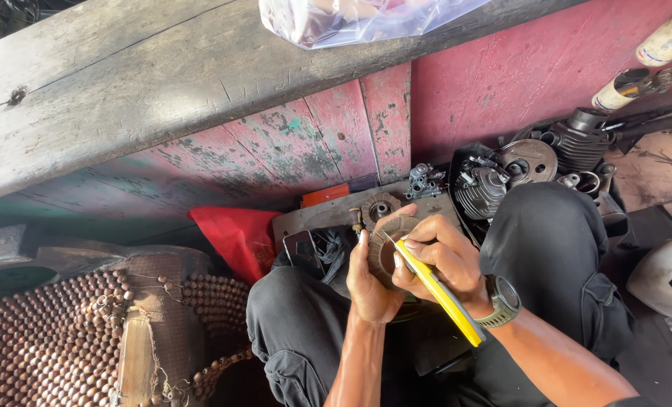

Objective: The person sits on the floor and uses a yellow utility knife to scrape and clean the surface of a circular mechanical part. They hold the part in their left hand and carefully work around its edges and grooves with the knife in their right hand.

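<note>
Between the raised knees of a seated person in dark trousers, the left hand (370,283) cupped a round, coil-wound metal part (385,245), its fingers curled behind the ring and the thumb along its left edge. The right hand (445,256) was closed around a yellow-handled tool (441,298), pinching it near the front end so that the tip met the face of the round part; the handle ran back down across the wrist, just beside a grey-green wristwatch (504,301). Both hands were close together, nearly touching over the part.

Just beyond the hands lay a grey board (313,215) carrying a second toothed ring (381,205) and a small metal fitting (425,181). A dark phone (302,249) rested near the left knee, next to a red cloth (234,234). To the right stood a heap of engine parts (532,166) (finned cylinders and a round cover among them) against a worn red wall (502,75). A beaded seat cover (57,339) filled the lower left, and a clear plastic bag (359,19) sat on the weathered plank (125,83) above.
</note>
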